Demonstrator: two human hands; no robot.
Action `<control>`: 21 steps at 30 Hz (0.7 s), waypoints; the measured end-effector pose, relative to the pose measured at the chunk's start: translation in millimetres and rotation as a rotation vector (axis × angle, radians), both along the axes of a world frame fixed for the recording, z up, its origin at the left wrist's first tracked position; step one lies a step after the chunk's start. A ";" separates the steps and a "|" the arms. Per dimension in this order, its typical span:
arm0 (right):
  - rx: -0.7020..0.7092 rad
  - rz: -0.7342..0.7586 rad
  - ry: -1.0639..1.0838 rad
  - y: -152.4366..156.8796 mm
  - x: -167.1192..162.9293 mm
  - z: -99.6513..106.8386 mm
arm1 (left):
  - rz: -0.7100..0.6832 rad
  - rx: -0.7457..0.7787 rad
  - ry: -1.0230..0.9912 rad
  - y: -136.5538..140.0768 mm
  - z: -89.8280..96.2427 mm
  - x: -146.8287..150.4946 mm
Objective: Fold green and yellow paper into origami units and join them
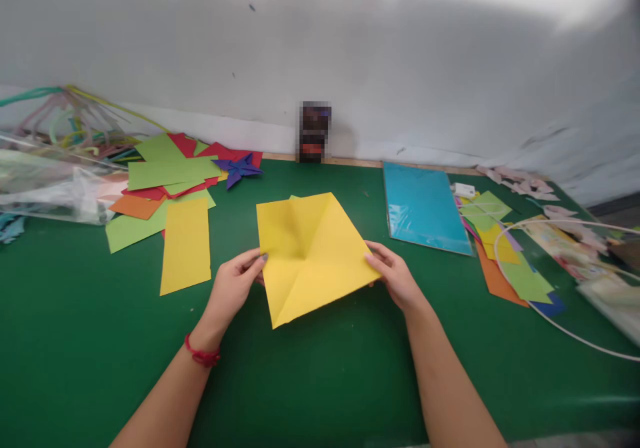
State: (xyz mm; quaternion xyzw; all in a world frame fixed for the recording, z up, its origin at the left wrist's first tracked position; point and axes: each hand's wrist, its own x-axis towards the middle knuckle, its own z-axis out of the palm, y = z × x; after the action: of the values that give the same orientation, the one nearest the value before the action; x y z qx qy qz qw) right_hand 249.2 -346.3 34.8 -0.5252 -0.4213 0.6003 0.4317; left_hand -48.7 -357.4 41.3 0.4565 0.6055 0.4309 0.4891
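A creased sheet of yellow paper (pixel 325 261) is held up between both hands over the green tabletop (pixel 310 395). Fold lines meet near its middle, and one runs down to the lower left corner. My left hand (pixel 239 275) pinches the left edge, thumb on top and fingers mostly hidden behind. At the right corner, my right hand (pixel 393 271) grips the sheet with its thumb in front and the fingers underneath. A red cord bracelet (pixel 203 353) circles the left wrist. A small green bit shows behind the sheet's top edge.
Left of the sheet lie a yellow strip (pixel 186 248), overlapping green and red papers (pixel 170 171), a purple folded star (pixel 240 169) and a clear plastic bag (pixel 55 195). Rightward are a blue packet (pixel 425 205), coloured scraps (pixel 520 268) and a looping white cable (pixel 565 339). A pixelated object (pixel 313 131) stands against the wall.
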 end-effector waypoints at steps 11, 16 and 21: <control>-0.033 0.181 -0.089 -4.9 22.7 9.7 | -0.247 -0.030 0.111 -6.7 3.4 3.7; -0.086 0.235 0.002 -8.9 19.4 7.7 | -0.197 -0.173 -0.136 -7.3 7.1 9.7; -0.135 0.095 0.106 -6.9 16.2 7.9 | -0.104 -0.191 -0.204 -6.5 4.4 13.8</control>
State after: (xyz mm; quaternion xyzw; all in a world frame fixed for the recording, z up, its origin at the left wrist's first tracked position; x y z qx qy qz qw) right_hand 265.4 -353.2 42.7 -0.5000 -0.3811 0.6739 0.3880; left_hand -34.9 -363.8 45.8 0.3923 0.5667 0.3895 0.6110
